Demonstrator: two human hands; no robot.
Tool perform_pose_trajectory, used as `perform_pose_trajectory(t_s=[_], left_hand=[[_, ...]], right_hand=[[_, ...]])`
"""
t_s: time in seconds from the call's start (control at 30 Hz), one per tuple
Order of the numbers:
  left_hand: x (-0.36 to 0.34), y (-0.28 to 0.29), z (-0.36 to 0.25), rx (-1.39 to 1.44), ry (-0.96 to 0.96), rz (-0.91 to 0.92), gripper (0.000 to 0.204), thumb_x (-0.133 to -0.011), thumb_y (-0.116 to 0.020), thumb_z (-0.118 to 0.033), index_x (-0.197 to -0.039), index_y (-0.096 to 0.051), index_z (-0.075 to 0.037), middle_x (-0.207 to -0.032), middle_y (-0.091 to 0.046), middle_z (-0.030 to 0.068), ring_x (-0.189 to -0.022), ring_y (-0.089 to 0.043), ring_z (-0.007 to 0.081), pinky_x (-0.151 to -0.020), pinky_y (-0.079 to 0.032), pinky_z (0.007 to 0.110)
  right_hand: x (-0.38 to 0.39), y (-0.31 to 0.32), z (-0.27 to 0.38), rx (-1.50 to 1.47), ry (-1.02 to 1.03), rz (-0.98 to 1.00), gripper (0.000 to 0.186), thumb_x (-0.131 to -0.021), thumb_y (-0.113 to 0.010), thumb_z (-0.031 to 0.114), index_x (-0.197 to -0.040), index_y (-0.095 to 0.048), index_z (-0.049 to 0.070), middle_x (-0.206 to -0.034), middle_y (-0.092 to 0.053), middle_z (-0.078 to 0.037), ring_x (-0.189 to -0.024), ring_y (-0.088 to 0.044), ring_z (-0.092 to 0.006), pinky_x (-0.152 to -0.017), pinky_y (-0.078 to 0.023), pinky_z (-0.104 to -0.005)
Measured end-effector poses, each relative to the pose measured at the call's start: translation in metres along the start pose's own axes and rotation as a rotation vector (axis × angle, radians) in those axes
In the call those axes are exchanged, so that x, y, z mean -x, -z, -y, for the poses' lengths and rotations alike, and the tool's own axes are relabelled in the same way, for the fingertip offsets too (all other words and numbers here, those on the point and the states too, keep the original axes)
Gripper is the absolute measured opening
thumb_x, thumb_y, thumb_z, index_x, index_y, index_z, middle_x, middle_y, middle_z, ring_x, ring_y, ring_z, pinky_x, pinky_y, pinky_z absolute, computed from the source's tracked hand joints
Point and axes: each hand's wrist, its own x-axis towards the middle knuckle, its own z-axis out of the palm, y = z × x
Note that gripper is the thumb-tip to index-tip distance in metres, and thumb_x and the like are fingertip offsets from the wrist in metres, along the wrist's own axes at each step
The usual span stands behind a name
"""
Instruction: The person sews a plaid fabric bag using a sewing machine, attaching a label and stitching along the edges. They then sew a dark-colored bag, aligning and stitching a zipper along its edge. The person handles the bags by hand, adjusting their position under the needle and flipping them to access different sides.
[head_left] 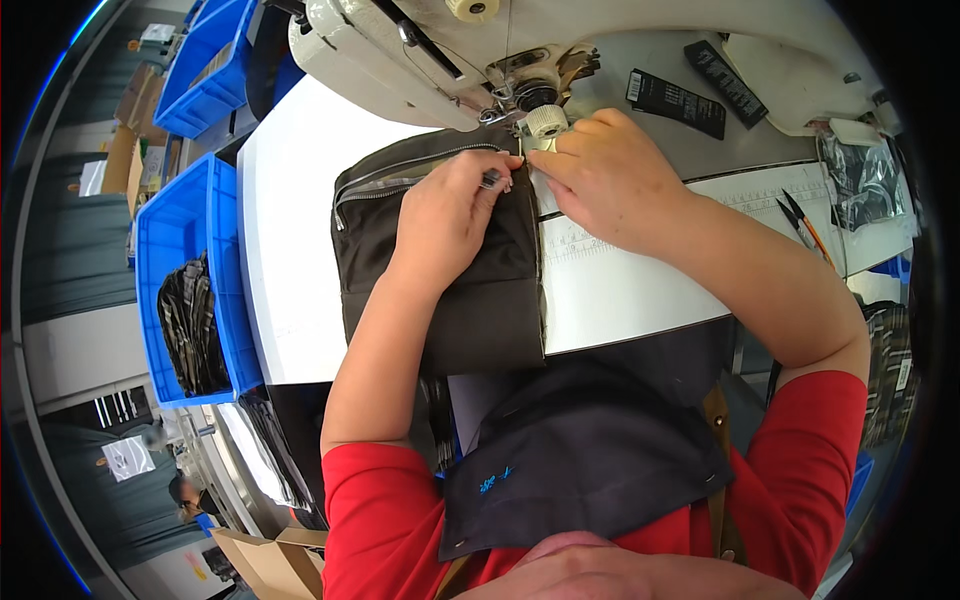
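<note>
Blue plastic bin (232,270): far left, with folded dark striped cloth (192,325) inside.
Dark brown cloth with silver zippers (490,290): on the white surface (290,250), by the white metal sewing machine (375,65).
Left hand (447,215): over the brown cloth, grip closed on a small shiny thing (491,179).
Right hand (618,182): by its right edge, fingers bent; cannot tell if that grip pinches anything.

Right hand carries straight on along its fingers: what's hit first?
Probably the left hand: its fingertips sit just left of the right hand's, by the dark fabric's edge. Depth is unclear; it might brush the fabric first.
</note>
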Motion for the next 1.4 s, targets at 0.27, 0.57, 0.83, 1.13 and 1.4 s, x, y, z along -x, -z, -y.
perform_pose_trajectory(t_s=[0.27,0.57,0.83,1.13,1.4], left_hand=[[-0.006,0.002,0.013,-0.11,-0.215,-0.083,0.02,-0.094,-0.069,-0.003,-0.108,-0.055,-0.007,-0.11,-0.074,0.007,-0.095,-0.071,0.0304,-0.078,-0.053,0.039],[-0.006,0.005,0.018,0.042,-0.005,-0.035,0.015,-0.097,-0.067,-0.005,-0.109,-0.058,-0.006,-0.099,-0.075,0.0088,-0.091,-0.069,0.033,-0.078,-0.052,0.04],[-0.005,0.005,0.005,-0.005,0.052,0.021,0.011,-0.1,-0.064,-0.006,-0.108,-0.057,-0.009,-0.107,-0.077,0.0051,-0.096,-0.071,0.0282,-0.092,-0.047,0.041],[-0.002,0.01,0.005,-0.191,-0.084,0.133,0.017,-0.095,-0.068,-0.006,-0.104,-0.056,-0.013,-0.118,-0.077,-0.0014,-0.112,-0.071,0.022,-0.096,-0.041,0.053],[0.006,0.001,-0.001,-0.351,-0.225,-0.001,0.025,-0.086,-0.07,-0.001,-0.104,-0.057,-0.013,-0.113,-0.075,-0.0005,-0.114,-0.07,0.0184,-0.092,-0.042,0.046]], right_hand=[[0.001,0.004,0.009,0.059,0.09,0.003,0.019,-0.09,-0.073,0.027,-0.102,-0.073,0.012,-0.085,-0.067,-0.002,-0.089,-0.064,-0.0192,-0.088,-0.044,-0.0358],[0.008,0.007,0.02,-0.001,0.121,0.096,0.038,-0.086,-0.077,0.04,-0.11,-0.073,0.01,-0.086,-0.064,-0.002,-0.087,-0.063,-0.0193,-0.088,-0.044,-0.0358],[0.011,0.012,0.027,-0.041,0.148,0.226,0.033,-0.087,-0.076,0.038,-0.097,-0.07,0.007,-0.076,-0.066,-0.003,-0.078,-0.064,-0.0212,-0.085,-0.043,-0.0368],[0.013,0.01,0.026,-0.067,0.179,0.158,0.031,-0.093,-0.07,0.039,-0.092,-0.071,0.008,-0.072,-0.067,-0.002,-0.075,-0.065,-0.0209,-0.084,-0.04,-0.0364],[0.007,0.015,0.017,-0.105,0.138,0.118,0.019,-0.084,-0.074,0.019,-0.1,-0.071,0.011,-0.075,-0.064,-0.001,-0.073,-0.062,-0.0215,-0.083,-0.045,-0.0363]])
